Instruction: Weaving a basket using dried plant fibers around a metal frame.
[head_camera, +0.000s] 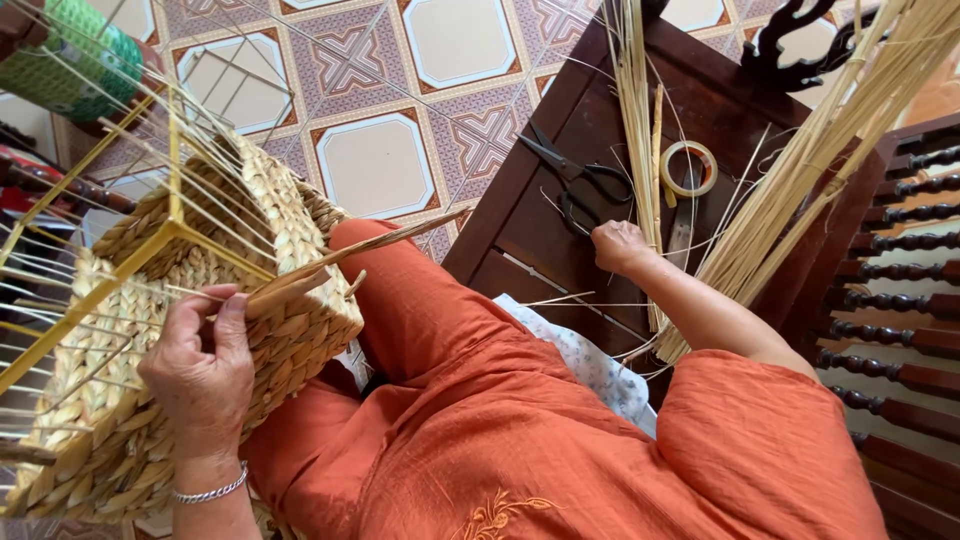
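A half-woven straw basket (150, 330) on a yellow wire frame (175, 215) rests on my lap at the left. My left hand (200, 360) presses against its side and pinches a loose brown strand (340, 255) that sticks out to the right. My right hand (618, 246) reaches over to a dark wooden table (530, 230) and closes on thin pale reed stalks (640, 150) lying there. Black scissors (575, 180) lie just left of that hand.
A roll of tape (690, 167) sits on the table behind the reeds. A thick bundle of pale reeds (810, 170) leans across the right. A dark carved wooden bench (900, 290) runs along the right edge. Patterned floor tiles (380, 160) lie beyond my knees.
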